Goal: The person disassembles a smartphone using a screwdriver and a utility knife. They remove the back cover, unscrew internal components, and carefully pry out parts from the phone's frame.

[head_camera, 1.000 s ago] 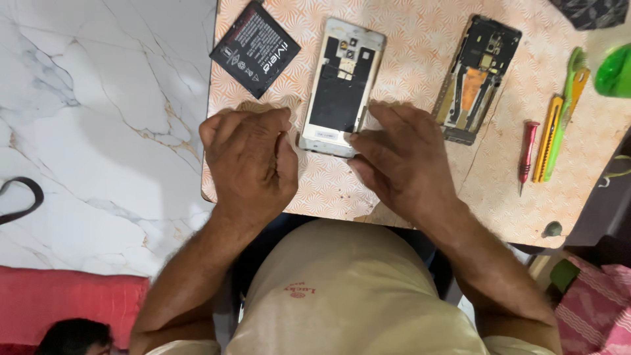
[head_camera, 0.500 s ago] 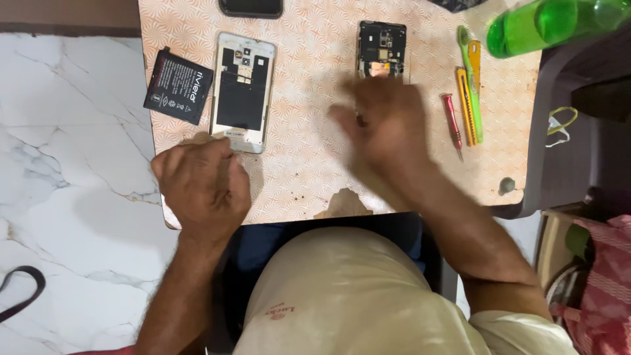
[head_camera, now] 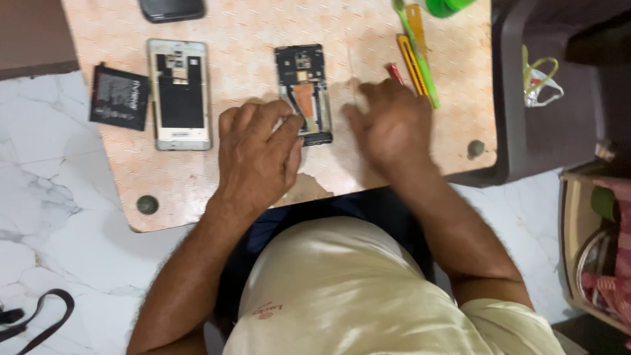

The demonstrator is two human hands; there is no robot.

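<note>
While the left hand (head_camera: 257,156) is lying palm down on the small speckled table (head_camera: 243,33), its fingers are bending loosely and the fingertips (head_camera: 294,123) are pressing on the lower left edge of an opened black phone frame (head_camera: 302,89), which is lying flat near the middle of the tabletop with its bare circuit parts and an orange strip facing up. Just to the right of that frame, the right hand (head_camera: 389,125) is resting on the table, its fingers spreading open and gripping nothing; whether it is touching the frame, I cannot tell. Left of the left hand, a second opened phone with a pale gold frame (head_camera: 179,94) is lying face down, well apart from the black one, and a flat black battery (head_camera: 120,97) is sitting just beside it at the table's left edge. Beyond the right hand, a red-tipped tool (head_camera: 394,72), a yellow utility knife (head_camera: 412,60) and a green plastic pry tool (head_camera: 415,49) are lying close together, while a dark phone (head_camera: 172,9) is resting at the table's far edge
</note>
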